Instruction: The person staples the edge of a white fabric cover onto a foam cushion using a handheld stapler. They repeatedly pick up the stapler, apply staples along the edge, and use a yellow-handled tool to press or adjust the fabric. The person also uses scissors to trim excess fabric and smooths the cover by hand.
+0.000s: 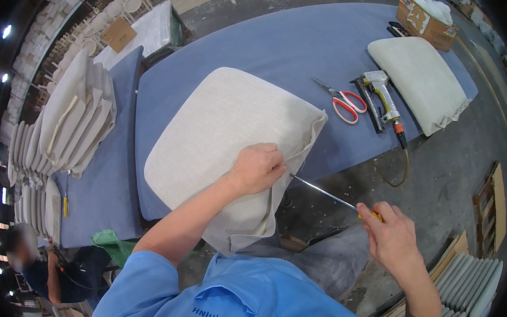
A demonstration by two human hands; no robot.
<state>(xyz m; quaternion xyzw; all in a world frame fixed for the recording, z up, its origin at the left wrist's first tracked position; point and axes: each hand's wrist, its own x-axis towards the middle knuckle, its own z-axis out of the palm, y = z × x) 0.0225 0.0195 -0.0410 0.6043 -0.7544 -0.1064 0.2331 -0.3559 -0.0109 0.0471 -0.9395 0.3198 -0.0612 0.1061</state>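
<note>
A light beige upholstered seat cushion (208, 125) lies on the blue-covered table, its loose fabric edge (311, 140) turned toward me on the right. My left hand (257, 168) rests on the cushion near that edge, fingers curled in and closed on the fabric. In my right hand (391, 236) is a screwdriver (329, 195) with a yellow handle and a long metal shaft. Its tip meets the fabric edge just beside my left fingers; the very end is hidden. Beyond the cushion lie red-handled scissors (347, 106) and a staple gun (380, 100) with an air hose.
Another cushion (420, 82) sits at the table's right end, near a cardboard box (428, 23). Stacked cushions (78, 115) and a second screwdriver (65, 203) occupy the left table. More seats (463, 288) are stacked at lower right. A co-worker (48, 267) is at lower left.
</note>
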